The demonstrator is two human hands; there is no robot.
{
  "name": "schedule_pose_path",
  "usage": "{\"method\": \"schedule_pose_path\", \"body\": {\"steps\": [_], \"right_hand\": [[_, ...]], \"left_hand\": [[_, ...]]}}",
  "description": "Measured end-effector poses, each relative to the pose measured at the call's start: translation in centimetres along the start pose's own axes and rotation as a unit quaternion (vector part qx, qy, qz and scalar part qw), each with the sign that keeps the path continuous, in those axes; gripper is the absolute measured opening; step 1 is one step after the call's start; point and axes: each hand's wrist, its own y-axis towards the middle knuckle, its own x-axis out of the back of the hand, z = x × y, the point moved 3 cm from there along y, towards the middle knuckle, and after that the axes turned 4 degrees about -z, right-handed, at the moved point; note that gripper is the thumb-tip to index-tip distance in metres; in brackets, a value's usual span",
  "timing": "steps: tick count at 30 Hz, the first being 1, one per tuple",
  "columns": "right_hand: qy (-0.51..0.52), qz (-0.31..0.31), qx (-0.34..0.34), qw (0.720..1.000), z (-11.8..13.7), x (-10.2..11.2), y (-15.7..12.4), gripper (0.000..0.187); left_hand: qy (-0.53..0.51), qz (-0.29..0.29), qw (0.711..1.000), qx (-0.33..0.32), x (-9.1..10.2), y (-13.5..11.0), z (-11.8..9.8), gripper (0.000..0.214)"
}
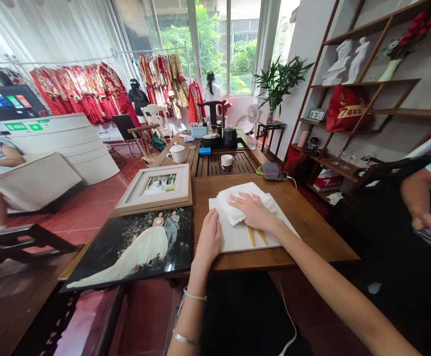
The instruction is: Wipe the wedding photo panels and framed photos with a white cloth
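Resting on white cloth [249,188] — R hand [251,208], fingers spread; gold stripes [251,237] part-hidden. L hand [211,230] half-curled at board [234,238] edge, grip unclear.

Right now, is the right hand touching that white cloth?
Touching. The head view shows it: the right hand lies on the white cloth, its fingers spread across the top.
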Motion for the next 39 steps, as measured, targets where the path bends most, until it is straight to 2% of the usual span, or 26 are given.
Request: {"method": "schedule_pose_path", "body": {"steps": [5, 12, 16, 19, 21, 25, 28, 31, 35, 39], "right_hand": [[0.019, 0.004, 0.066, 0.998, 1.6, 0.1, -2.9, 0.081], [0.076, 0.05, 0.157, 0.983, 4.8, 1.3, -7.9, 0.082], [0.1, 0.042, 0.143, 0.984, 4.3, 2.5, -10.5, 0.073], [0.12, 0.008, 0.11, 0.987, 2.6, 2.8, -12.1, 0.06], [0.122, -0.02, 0.073, 0.99, 1.1, 2.6, -12.7, 0.058], [0.093, -0.07, -0.014, 0.993, -3.0, 1.5, -11.9, 0.069], [0.076, -0.086, -0.054, 0.992, -6.1, 0.6, -9.5, 0.073], [0.069, -0.089, -0.065, 0.991, -8.3, -0.1, -6.6, 0.072], [0.053, -0.08, -0.064, 0.993, -9.6, -0.5, -3.9, 0.073], [0.041, -0.078, -0.063, 0.994, -9.5, -0.5, -3.9, 0.074]], "left_hand": [[-0.038, -0.031, 0.999, 0.002, 0.4, 0.3, -0.5, 0.047], [-0.065, 0.0, 0.997, 0.048, 0.9, -0.1, -1.5, 0.052], [-0.039, 0.022, 0.998, 0.033, 0.7, -0.2, -1.5, 0.051], [-0.003, 0.015, 1.0, 0.001, 0.3, -0.2, -1.2, 0.043], [0.01, 0.012, 1.0, -0.011, 0.1, -0.2, -1.0, 0.04], [0.022, 0.024, 0.999, -0.018, 0.0, -0.1, -0.9, 0.04], [0.022, 0.024, 0.999, -0.023, 0.1, -0.1, -0.9, 0.04], [0.017, 0.012, 0.999, -0.029, 0.0, -0.2, -0.7, 0.037], [0.003, -0.008, 1.0, -0.025, -0.3, -0.3, -0.3, 0.037], [0.005, -0.014, 1.0, -0.016, -0.6, -0.3, -0.2, 0.041]]}}
